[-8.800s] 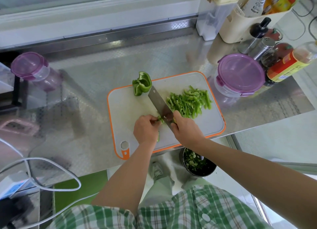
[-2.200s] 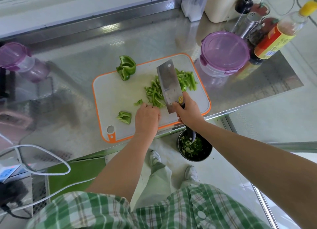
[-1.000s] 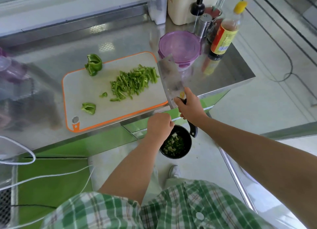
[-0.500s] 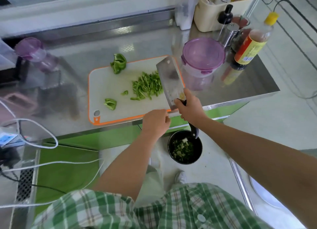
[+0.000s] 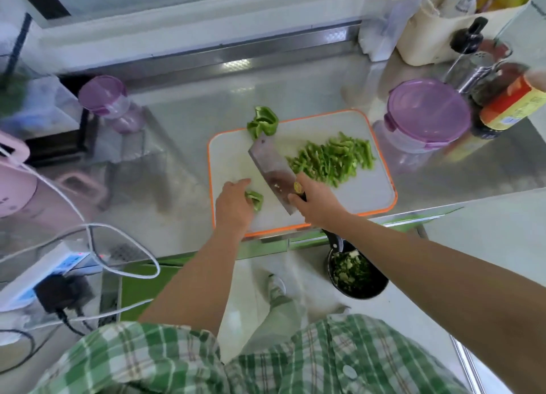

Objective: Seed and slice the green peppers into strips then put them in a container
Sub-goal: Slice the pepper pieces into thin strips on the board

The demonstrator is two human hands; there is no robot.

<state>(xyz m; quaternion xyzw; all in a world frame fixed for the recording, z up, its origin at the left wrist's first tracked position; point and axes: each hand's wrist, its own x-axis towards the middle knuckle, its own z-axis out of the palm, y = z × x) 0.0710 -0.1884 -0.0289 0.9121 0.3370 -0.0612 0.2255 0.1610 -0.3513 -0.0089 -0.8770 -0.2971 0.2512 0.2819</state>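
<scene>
Cleaver point(image 5: 273, 172) gripped in right hand point(image 5: 316, 204); left hand point(image 5: 235, 206) holds small pepper piece point(image 5: 254, 199) on board point(image 5: 369, 186). Lay it flat, keep hand back, cut thin strips.

Both forearms reach forward, left hand point(image 5: 233, 206) curled, right hand point(image 5: 318, 205) gripping.

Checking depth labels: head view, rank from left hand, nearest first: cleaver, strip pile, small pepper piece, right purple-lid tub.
1. pepper piece, at the left hand
2. cleaver, just right
3. strip pile, further right
4. tub, far right, back
</scene>
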